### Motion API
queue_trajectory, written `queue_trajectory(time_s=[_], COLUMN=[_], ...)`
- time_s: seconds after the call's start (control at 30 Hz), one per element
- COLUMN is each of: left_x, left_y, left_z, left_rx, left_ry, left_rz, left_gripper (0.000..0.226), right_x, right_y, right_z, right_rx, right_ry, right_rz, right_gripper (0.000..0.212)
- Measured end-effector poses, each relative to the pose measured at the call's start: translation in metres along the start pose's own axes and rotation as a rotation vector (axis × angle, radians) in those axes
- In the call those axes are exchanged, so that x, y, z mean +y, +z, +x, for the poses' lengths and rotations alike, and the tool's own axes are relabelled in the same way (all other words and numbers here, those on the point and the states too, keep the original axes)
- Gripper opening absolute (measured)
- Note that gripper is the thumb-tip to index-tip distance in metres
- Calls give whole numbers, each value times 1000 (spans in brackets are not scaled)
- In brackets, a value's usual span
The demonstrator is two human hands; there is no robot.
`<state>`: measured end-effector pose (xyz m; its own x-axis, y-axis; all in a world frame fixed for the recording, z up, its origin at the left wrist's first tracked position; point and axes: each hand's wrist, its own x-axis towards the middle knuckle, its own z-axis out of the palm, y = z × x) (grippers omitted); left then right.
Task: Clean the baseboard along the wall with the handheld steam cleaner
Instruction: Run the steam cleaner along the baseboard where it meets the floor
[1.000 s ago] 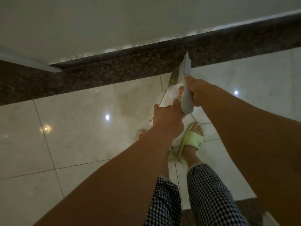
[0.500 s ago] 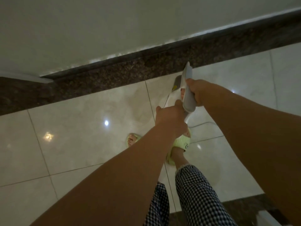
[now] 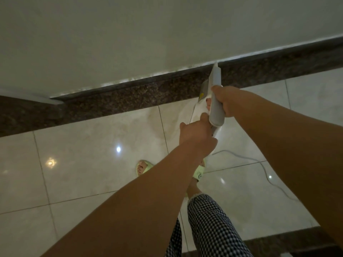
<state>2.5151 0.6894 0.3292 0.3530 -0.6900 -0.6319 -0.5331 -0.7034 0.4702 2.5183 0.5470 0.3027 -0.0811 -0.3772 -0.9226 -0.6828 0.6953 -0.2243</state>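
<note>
The white and grey handheld steam cleaner [image 3: 215,101] points away from me, its narrow front end over the dark speckled baseboard [image 3: 130,97] at the foot of the pale wall [image 3: 148,34]. My right hand [image 3: 225,100] grips the grey handle from the right side. My left hand [image 3: 196,132] holds the white rear body just below it, fingers curled round it. Whether the nozzle touches the baseboard is hidden by the cleaner's body.
Glossy cream floor tiles [image 3: 83,164] reflect ceiling lights. A thin white power cord [image 3: 263,169] trails across the floor to the right. My feet in green slippers [image 3: 143,166] stand below the hands, with checked trousers [image 3: 213,229]. A dark stone strip [image 3: 287,242] lies at bottom right.
The view has shifted, and the cleaner with both hands has moved up and right toward the baseboard. The power cord has come into view on the right.
</note>
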Motion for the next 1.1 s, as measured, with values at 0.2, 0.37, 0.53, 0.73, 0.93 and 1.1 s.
queue_trajectory(time_s=[0.2, 0.37, 0.53, 0.73, 0.93, 1.1], left_x=[10, 11, 10, 4, -2, -3], left_y=[6, 10, 10, 16, 18, 16], left_z=[7, 8, 7, 0, -6, -10], left_rx=[41, 74, 114, 180, 282, 278], left_ry=[-22, -40, -58, -76, -52, -70], left_rz=[-57, -79, -75, -65, 84, 61], left_gripper=[41, 42, 39, 37, 39, 43], right_x=[-9, -11, -14, -13, -16, -16], right_y=[-5, 0, 4, 10, 14, 19], right_z=[0, 0, 4, 4, 1, 1], right_rx=[-1, -20, -23, -35, -46, -39], right_ry=[-13, -16, -19, -22, -40, -31], right_rz=[-128, -181, -190, -207, -211, -209], right_gripper=[52, 54, 54, 54, 47, 49])
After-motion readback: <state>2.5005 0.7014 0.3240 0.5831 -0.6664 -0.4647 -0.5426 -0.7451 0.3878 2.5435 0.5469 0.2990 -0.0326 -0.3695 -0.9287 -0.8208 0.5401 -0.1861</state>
